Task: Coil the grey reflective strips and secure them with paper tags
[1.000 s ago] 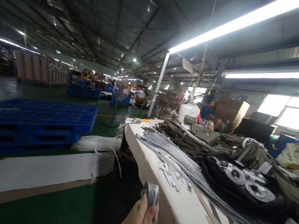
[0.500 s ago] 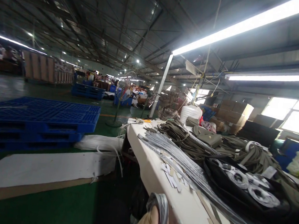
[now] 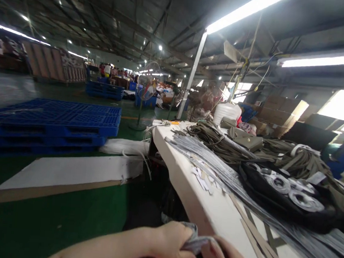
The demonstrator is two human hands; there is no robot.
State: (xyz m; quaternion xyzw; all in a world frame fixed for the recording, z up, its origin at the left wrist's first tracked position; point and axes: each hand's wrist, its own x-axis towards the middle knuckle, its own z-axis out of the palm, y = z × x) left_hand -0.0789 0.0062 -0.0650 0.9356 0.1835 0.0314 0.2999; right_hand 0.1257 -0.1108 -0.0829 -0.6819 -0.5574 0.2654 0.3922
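Note:
Near the bottom centre, my left hand (image 3: 175, 242) is closed around a grey strip (image 3: 194, 242) of fabric-like material. My right hand (image 3: 227, 256), just to its right, pinches the same strip, which runs between the two hands. Both hands are beside the near edge of the white table (image 3: 182, 185). A long bundle of grey strips (image 3: 217, 160) lies across the table. To its right is a black bag (image 3: 251, 179) with white rolls (image 3: 306, 201) in it.
Dark olive straps (image 3: 209, 138) and an olive pouch (image 3: 248, 142) lie further back on the table. Small white slips (image 3: 202, 179) lie near its edge. Blue pallets (image 3: 50, 115), a white sheet (image 3: 76, 171) and a standing fan (image 3: 140, 106) are on the left.
My left forearm has come further into view, and my right hand now shows on the strip. The view has tilted down and turned slightly left.

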